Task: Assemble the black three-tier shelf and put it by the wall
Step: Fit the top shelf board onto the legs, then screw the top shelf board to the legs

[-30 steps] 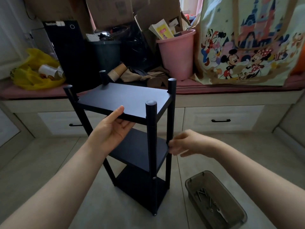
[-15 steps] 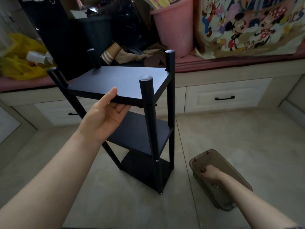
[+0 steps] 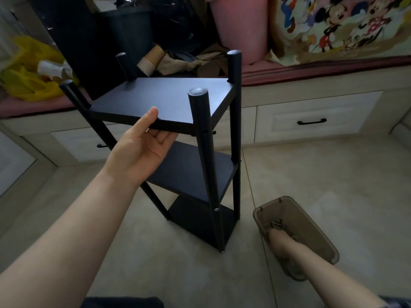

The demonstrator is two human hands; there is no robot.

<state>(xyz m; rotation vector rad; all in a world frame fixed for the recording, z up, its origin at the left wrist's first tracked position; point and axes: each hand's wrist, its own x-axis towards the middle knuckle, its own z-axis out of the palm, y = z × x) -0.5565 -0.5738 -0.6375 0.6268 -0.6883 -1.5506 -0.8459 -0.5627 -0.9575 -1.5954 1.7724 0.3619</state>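
Left grip [image 3: 142,150]: pinched the top of the black three-tier shelf [image 3: 169,101].
Right grip [image 3: 280,243]: was inside the brown plastic box [image 3: 311,218]; its hold was hidden.
Risk: the shelf could tip if one hand slipped.

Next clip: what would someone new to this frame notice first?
The black shelf stands mid-floor, three tiers high, with the left hand gripping the front edge of its top board. Lower right, the right hand reaches into a brown tray holding screws. Behind, a bright cartoon bag and a pink bucket sit on the bench.
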